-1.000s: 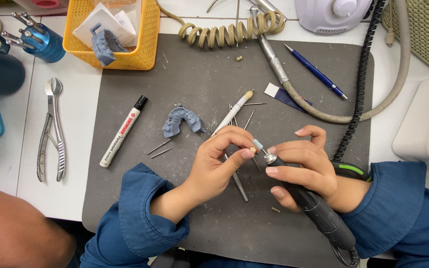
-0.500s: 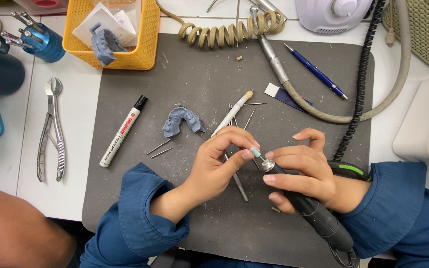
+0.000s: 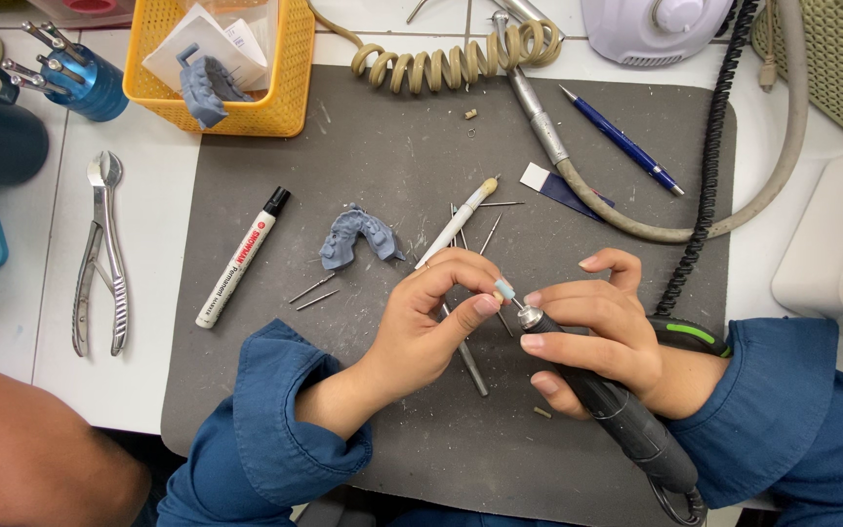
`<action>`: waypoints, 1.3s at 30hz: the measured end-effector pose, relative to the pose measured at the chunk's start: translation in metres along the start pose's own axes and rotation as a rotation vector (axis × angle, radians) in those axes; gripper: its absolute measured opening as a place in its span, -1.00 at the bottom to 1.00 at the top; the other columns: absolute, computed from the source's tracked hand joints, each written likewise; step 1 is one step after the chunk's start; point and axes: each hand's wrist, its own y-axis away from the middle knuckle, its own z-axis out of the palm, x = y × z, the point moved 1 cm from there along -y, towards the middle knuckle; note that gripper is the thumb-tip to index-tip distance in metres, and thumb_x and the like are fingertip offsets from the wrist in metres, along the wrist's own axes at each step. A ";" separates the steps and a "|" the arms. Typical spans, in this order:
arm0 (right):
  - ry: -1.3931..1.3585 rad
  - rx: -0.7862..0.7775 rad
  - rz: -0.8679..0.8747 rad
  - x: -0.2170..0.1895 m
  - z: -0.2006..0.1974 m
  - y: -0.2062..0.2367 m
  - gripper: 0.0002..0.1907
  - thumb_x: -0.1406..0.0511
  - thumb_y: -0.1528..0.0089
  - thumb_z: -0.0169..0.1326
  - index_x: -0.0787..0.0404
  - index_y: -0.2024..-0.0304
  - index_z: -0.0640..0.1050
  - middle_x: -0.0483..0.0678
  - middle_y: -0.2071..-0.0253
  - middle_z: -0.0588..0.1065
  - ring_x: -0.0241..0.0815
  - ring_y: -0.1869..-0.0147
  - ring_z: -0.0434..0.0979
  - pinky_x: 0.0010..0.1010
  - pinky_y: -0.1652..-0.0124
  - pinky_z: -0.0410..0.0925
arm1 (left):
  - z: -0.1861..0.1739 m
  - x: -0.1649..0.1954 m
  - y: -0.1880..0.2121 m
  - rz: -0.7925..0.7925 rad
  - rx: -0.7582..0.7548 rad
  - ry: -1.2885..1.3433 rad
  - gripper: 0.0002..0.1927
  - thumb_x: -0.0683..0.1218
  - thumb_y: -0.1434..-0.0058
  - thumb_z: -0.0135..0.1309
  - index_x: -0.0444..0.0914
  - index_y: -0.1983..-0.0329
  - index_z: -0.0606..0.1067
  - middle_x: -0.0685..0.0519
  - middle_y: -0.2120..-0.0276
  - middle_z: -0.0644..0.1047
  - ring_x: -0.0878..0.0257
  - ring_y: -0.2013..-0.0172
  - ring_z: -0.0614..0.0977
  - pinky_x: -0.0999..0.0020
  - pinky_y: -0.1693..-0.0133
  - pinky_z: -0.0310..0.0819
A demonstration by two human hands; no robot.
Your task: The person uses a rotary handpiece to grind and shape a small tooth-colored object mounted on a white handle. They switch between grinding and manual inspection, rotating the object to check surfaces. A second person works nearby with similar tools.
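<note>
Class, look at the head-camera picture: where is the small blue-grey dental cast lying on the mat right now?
The blue-grey dental cast lies left of centre on the grey mat, between the white marker pen and the white-handled tool, just above the left hand.

handpiece (image 3: 626, 420) rear cut off, basket (image 3: 217, 68) top cropped

A grey mat (image 3: 578, 146) covered the middle of the bench (image 3: 148, 224). On it lay a blue-grey dental cast (image 3: 358, 237), a white marker (image 3: 242, 258) near the mat's left edge and a blue pen (image 3: 622, 141) toward its right. Off the mat, pliers (image 3: 101, 252) lay at the left and a yellow basket (image 3: 275, 83) stood at the far edge.
</note>
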 end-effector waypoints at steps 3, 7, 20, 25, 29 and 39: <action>-0.002 -0.003 -0.011 0.000 0.000 0.000 -0.69 0.17 -0.19 0.23 0.08 0.05 0.54 -0.07 0.15 0.54 -0.12 -0.01 0.61 -0.05 -0.19 0.10 | 0.000 0.000 0.000 0.005 -0.003 0.000 -0.88 -0.11 -0.45 0.11 -0.27 0.09 0.52 0.04 0.06 0.54 0.29 -0.01 0.56 0.34 -0.15 0.43; -0.006 -0.025 -0.036 -0.001 -0.001 -0.001 -0.70 0.17 -0.20 0.24 0.07 0.05 0.54 -0.08 0.14 0.54 -0.12 -0.02 0.61 -0.06 -0.19 0.09 | 0.000 0.001 -0.001 0.022 -0.006 -0.022 -0.89 -0.11 -0.46 0.10 -0.27 0.08 0.53 0.04 0.05 0.56 0.28 -0.03 0.57 0.34 -0.17 0.43; 0.010 0.006 0.007 0.000 0.000 0.000 -0.70 0.16 -0.19 0.22 0.08 0.06 0.55 -0.07 0.16 0.54 -0.13 0.00 0.61 -0.06 -0.18 0.11 | 0.001 0.002 -0.001 -0.019 0.006 -0.007 -0.91 -0.16 -0.45 0.08 -0.28 0.06 0.53 0.02 0.03 0.55 0.27 -0.03 0.57 0.34 -0.13 0.45; 0.008 0.006 0.000 0.000 0.000 -0.001 -0.71 0.17 -0.20 0.22 0.07 0.06 0.55 -0.07 0.15 0.54 -0.12 -0.01 0.61 -0.07 -0.17 0.11 | 0.001 0.002 -0.002 -0.007 0.002 -0.010 -0.91 -0.16 -0.45 0.09 -0.28 0.06 0.53 0.01 0.03 0.56 0.26 -0.04 0.58 0.34 -0.14 0.45; -0.006 -0.022 -0.030 0.000 -0.001 -0.001 -0.70 0.16 -0.20 0.24 0.07 0.06 0.56 -0.07 0.14 0.55 -0.12 -0.02 0.62 -0.07 -0.18 0.10 | 0.001 0.003 -0.002 0.005 -0.002 -0.005 -0.90 -0.15 -0.45 0.09 -0.27 0.06 0.53 0.02 0.03 0.56 0.26 -0.05 0.58 0.33 -0.16 0.46; 0.004 -0.024 -0.031 0.001 -0.001 -0.001 -0.70 0.17 -0.20 0.24 0.06 0.05 0.55 -0.07 0.14 0.54 -0.12 -0.02 0.61 -0.07 -0.19 0.10 | 0.000 0.000 -0.002 0.022 0.005 -0.034 -0.91 -0.14 -0.44 0.12 -0.26 0.09 0.53 0.03 0.04 0.56 0.26 -0.05 0.59 0.32 -0.17 0.46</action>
